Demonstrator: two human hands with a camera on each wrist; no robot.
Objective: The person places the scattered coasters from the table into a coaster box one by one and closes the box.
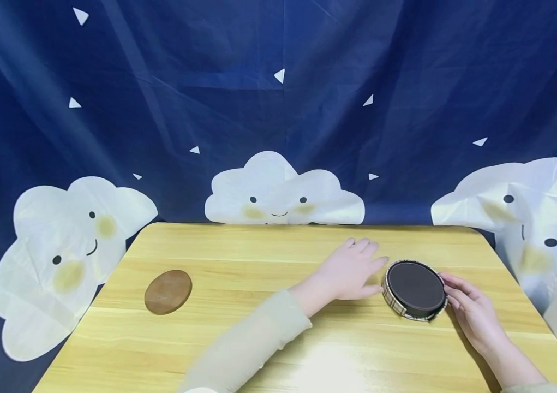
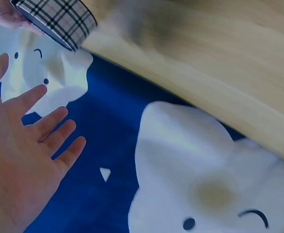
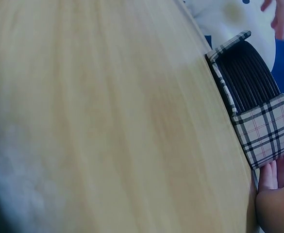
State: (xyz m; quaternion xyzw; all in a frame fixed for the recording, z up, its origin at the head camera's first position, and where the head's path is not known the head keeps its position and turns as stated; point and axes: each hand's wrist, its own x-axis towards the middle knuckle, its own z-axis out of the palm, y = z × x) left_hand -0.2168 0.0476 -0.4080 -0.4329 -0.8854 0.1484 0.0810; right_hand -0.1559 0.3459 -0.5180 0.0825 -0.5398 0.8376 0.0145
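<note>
A round, plaid-covered coaster holder (image 3: pixel 267 131) stands on the right part of the table, filled with a stack of black round coasters (image 1: pixel 417 285). Its side has an open slot, where the coasters' edges show in the right wrist view. My right hand (image 1: pixel 477 316) touches the holder's right side with its fingertips. Just left of the holder hovers my left hand (image 1: pixel 349 271), fingers spread and holding nothing; the left wrist view shows its palm and straight fingers. A brown round coaster (image 1: pixel 168 292) lies flat at the table's left.
The pale wooden table (image 1: pixel 258 262) has rounded far corners. Behind it hangs a dark blue curtain (image 1: pixel 239 109) with white clouds and small triangles. A bright glare sits on the near middle of the tabletop.
</note>
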